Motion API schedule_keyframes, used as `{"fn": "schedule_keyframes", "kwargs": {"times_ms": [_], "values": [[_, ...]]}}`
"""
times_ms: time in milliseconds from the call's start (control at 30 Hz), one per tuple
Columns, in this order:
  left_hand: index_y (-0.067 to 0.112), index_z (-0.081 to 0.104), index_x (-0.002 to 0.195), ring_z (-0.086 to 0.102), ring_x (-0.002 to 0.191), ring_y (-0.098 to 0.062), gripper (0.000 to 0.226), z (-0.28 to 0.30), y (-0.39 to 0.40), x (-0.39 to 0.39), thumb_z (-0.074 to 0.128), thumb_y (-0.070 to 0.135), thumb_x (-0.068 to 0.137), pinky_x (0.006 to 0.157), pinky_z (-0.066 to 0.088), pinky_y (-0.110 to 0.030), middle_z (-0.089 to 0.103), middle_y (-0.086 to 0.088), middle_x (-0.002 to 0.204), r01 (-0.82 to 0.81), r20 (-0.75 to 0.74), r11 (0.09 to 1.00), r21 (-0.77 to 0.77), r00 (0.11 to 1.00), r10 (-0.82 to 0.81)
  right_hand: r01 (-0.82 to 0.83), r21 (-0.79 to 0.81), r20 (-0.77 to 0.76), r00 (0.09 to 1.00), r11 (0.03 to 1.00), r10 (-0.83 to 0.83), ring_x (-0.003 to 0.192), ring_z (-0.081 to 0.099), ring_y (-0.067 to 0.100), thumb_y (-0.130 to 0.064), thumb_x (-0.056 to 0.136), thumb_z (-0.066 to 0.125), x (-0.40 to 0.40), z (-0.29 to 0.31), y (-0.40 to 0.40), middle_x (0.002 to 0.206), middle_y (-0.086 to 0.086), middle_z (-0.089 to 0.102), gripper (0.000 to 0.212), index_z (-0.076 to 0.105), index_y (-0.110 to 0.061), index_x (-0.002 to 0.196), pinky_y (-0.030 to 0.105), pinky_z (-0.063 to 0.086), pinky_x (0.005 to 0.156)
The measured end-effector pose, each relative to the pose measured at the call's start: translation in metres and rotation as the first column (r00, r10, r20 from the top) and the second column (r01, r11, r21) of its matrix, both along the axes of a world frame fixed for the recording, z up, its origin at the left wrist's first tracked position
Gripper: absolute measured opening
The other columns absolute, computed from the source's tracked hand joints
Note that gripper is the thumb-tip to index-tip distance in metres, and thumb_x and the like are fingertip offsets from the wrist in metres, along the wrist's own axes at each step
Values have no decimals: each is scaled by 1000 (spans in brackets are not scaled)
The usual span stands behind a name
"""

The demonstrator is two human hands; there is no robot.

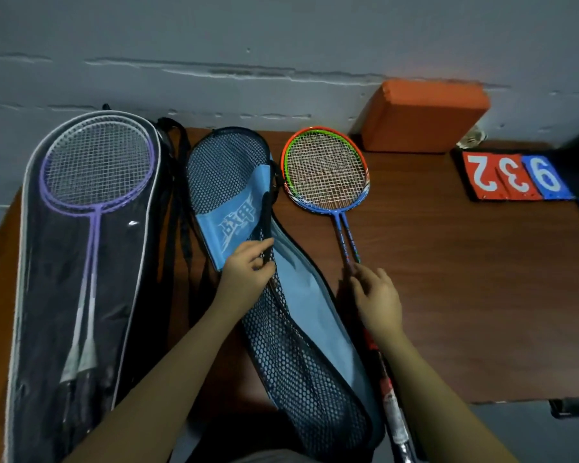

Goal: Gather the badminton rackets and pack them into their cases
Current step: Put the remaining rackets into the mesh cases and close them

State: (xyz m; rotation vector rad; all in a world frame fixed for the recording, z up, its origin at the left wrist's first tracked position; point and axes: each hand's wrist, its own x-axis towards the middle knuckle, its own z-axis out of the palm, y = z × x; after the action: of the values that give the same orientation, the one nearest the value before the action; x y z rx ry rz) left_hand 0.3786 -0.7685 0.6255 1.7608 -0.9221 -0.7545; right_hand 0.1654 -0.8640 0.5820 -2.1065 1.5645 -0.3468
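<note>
Two purple rackets lie inside a clear-fronted black case at the left. In the middle lies a blue mesh case, open along its right side, pale blue lining showing. My left hand pinches the black edge of its mesh flap and holds it up. Right of the case, two stacked rackets with orange, green and blue frames rest on the table. My right hand grips their blue shafts; the handles run under my wrist toward the table's front edge.
The brown table stands against a grey wall. An orange block sits at the back right. A flip scoreboard with red and blue number cards lies at the far right. Black straps trail between the two cases.
</note>
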Motion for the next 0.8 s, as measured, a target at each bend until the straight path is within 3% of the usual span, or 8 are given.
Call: {"fn": "schedule_keyframes", "kwargs": {"times_ms": [67,133,267,367,433,667,800], "values": [[4,52,126,38,54,-4,44,-3,-3,-5,56,-8,84,57,39,-16,49,-4,103,27,-24,1000,4,999,-27,43,-10,-78,996,999,-43,92,57,37,-18,88,56,-14,-6,0,104,11,59,30,62,-20,118,40,47,73],[4,51,127,39,54,-4,46,-7,-4,-9,55,-9,83,57,39,-12,48,-4,106,32,-9,999,23,999,-32,16,2,-132,991,1000,-16,89,59,38,-15,87,55,-20,-9,-1,106,11,60,32,61,-20,118,40,47,71],[4,51,128,42,48,4,49,-11,0,-11,52,-12,82,53,38,-5,48,-5,109,-21,-6,997,73,1000,22,-8,19,-105,994,1000,10,89,61,36,-10,86,52,-24,-12,-6,110,7,61,37,59,-25,120,39,49,70],[4,50,128,41,49,3,49,-11,1,-11,51,-13,82,55,38,-6,49,-3,106,-42,-6,997,63,999,43,6,7,-85,996,1000,-5,94,60,33,-29,89,57,-26,-14,-3,110,6,61,33,58,-24,122,39,48,76],[4,50,129,42,50,2,49,-11,1,-14,52,-11,83,56,39,-7,48,-2,104,-46,11,997,58,999,46,-31,-5,-172,985,1000,29,93,59,31,-44,84,62,-25,-15,2,108,5,58,46,55,-24,125,38,46,79],[6,44,134,42,49,3,49,-9,3,-20,50,-5,87,52,37,-8,46,-6,112,-51,6,997,50,999,51,-73,-119,-147,988,990,55,67,57,41,-11,81,63,-20,-15,8,87,16,60,38,61,-16,119,38,44,60],[7,43,135,46,53,3,49,-5,1,-22,50,-4,88,54,40,-8,44,-2,116,-49,-6,998,49,999,50,-117,-186,-177,981,976,84,55,55,38,-5,80,63,-22,-17,11,71,12,59,27,66,-10,106,30,29,52]]}}
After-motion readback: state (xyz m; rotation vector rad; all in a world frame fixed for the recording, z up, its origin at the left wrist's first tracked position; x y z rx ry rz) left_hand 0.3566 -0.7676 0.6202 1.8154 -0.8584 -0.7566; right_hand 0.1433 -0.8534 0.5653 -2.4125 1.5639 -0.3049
